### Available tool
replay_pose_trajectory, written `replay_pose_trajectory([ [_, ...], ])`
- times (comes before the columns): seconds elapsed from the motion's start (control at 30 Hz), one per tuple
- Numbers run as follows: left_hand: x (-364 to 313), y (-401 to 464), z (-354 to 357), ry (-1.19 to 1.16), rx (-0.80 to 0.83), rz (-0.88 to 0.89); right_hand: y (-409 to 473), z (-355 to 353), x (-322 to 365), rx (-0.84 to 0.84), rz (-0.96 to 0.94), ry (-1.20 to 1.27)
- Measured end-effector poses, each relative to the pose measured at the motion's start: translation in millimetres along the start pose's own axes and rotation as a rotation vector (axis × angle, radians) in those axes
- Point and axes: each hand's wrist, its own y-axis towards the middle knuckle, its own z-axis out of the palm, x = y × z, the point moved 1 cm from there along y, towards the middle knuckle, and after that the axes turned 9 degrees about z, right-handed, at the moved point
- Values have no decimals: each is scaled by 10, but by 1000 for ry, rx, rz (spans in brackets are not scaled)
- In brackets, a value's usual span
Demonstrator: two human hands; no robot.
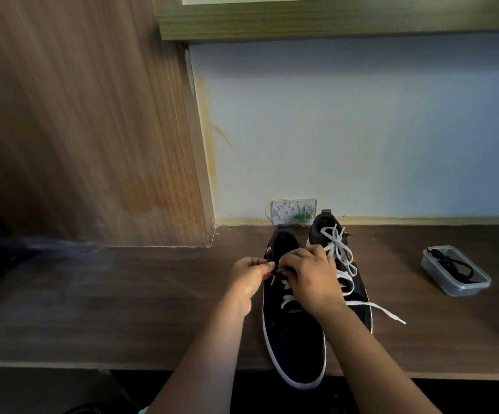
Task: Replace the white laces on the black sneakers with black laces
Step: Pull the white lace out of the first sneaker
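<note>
On the wooden shelf (152, 309), my left hand (249, 277) and right hand (311, 279) pinch the white lace (285, 301) on the nearer sneaker (296, 348).

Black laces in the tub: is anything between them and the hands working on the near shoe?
Yes. The second sneaker, still tied with its white lace, stands between the hands and the tub holding the black laces. The tub has no lid on.
</note>
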Motion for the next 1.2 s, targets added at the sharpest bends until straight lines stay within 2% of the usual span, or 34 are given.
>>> replay_pose_trajectory([
  [0.07, 26, 12, 3, 8, -4, 52, 39, -37, -27, -131, -25, 40],
  [0.13, 54, 21, 6, 68, -3, 114, 67, -133, -83, -282, 67, 306],
  [0.17, 64, 15, 6, 163, -5, 197, 80, -213, -119, -359, 152, 480],
  [0.23, 52, 13, 18, 505, 32, 521, 84, -407, -163, -435, 293, 679],
  [0.3, -2, -36, 98, 737, 142, 776, 92, -544, -176, -284, 240, 698],
  [0.33, -26, -74, 163, 733, 211, 793, 89, -573, -146, -142, 173, 731],
  [0.4, -86, -172, 295, 427, 323, 702, 75, -575, -63, 107, 68, 871],
  [0.43, -106, -217, 346, 218, 359, 631, 74, -572, -31, 157, 62, 949],
  [0.5, -201, -260, 353, -58, 312, 499, 86, -561, -23, 100, 121, 1050],
  [0.6, -327, -153, 75, -278, -4, 218, 90, -529, -166, -68, 236, 902],
  [0.63, -333, -76, -54, -266, -156, 138, 75, -519, -210, -51, 230, 804],
  [0.7, -277, 59, -331, -45, -434, 73, 44, -462, -265, 43, 143, 546],
  [0.77, -222, 101, -525, 253, -545, 76, 21, -375, -259, 159, 59, 308],
  [0.83, -190, 96, -607, 559, -576, 46, 20, -282, -244, 231, 32, 191],
  [0.9, -165, 75, -564, 851, -541, 104, 37, -228, -224, 234, 27, 97],
  [0.97, -174, 40, -398, 997, -416, 299, 61, -225, -217, 174, 44, 71],
  [1.07, -161, -83, -31, 997, -137, 587, 73, -240, -253, 73, 108, 121],
  [1.13, -108, -150, 183, 1041, 14, 658, 60, -254, -296, 48, 176, 195],
  [1.2, -41, -171, 296, 1105, 84, 664, 47, -249, -353, 67, 250, 315],
])
